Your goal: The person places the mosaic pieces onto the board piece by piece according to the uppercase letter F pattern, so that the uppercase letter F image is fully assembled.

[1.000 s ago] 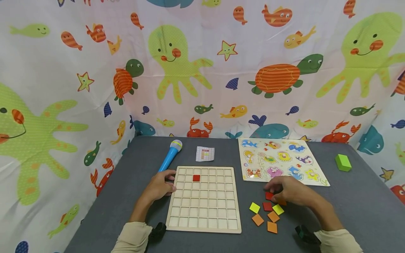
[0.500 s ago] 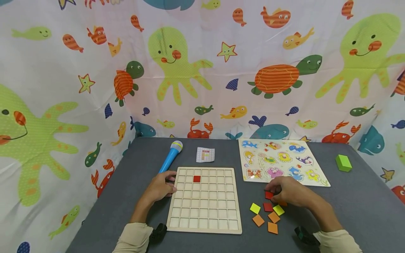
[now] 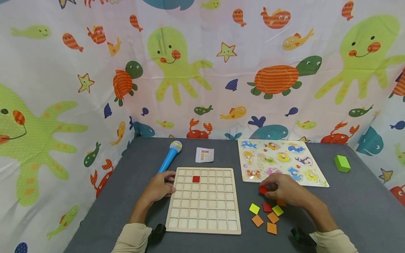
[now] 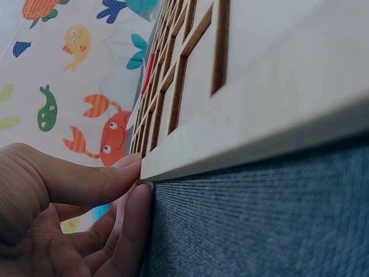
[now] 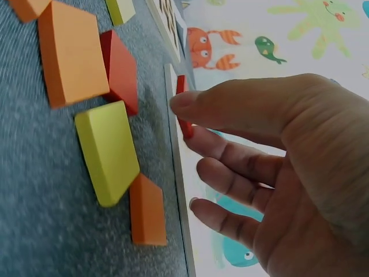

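Note:
A wooden grid board (image 3: 202,200) lies on the dark table, with one red tile (image 3: 196,179) in a cell of its top row. My left hand (image 3: 159,185) pinches the board's left edge; in the left wrist view, the thumb (image 4: 109,180) lies on that edge and a finger is just below it. Between thumb and fingertips, my right hand (image 3: 286,189) holds another red tile (image 5: 183,107), raised off the table near the puzzle's front edge. Below that hand lie loose tiles: a red tile (image 3: 267,207), a yellow tile (image 5: 108,153), another yellow tile (image 3: 254,208) and several orange tiles (image 3: 271,228).
Behind the board are a blue toy microphone (image 3: 169,157) and a small card with a coloured grid (image 3: 204,154). A sea-animal peg puzzle (image 3: 283,160) lies at the back right, with a green block (image 3: 342,163) farther right. A printed curtain (image 3: 202,70) hangs behind the table.
My right hand has picked up the red tile and moved slightly left and up with it, uncovering more of an orange tile. The left hand stays at the board's edge.

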`<state>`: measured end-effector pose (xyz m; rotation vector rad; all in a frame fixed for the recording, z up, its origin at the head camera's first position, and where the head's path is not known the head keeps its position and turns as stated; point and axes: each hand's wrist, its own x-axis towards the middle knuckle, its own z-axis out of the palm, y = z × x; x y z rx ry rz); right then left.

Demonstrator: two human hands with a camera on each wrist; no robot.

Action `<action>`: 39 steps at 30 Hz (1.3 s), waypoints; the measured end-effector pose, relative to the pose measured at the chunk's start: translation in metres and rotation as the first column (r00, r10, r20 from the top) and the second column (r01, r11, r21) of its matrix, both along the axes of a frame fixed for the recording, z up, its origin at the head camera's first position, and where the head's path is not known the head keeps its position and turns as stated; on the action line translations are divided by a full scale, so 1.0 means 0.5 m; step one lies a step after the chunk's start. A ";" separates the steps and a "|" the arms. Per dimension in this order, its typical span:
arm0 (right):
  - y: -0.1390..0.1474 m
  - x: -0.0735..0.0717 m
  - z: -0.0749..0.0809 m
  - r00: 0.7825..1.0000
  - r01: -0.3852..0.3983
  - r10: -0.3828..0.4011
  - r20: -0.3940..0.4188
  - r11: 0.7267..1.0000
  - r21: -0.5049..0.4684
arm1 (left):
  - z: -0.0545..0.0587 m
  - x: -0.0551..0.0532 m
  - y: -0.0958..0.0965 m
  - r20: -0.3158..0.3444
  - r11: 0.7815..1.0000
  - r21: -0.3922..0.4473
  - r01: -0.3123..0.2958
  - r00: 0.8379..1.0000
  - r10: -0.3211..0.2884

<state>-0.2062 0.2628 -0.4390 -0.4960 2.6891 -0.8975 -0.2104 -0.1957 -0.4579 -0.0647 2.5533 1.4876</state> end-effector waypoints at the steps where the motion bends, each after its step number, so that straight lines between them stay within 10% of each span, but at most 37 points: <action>1: -0.003 0.000 -0.001 1.000 0.001 -0.001 -0.011 1.000 0.004 | 0.000 0.001 0.000 0.002 1.000 0.001 0.000 1.000 0.000; 11: -0.035 -0.013 -0.016 0.982 -0.082 0.084 -0.170 0.996 0.017 | -0.004 -0.001 0.000 -0.005 1.000 -0.009 -0.010 1.000 0.010; 39: -0.193 -0.049 -0.024 0.966 -0.171 0.162 -0.202 0.985 -0.028 | -0.005 0.003 0.000 -0.021 1.000 0.001 0.001 1.000 -0.001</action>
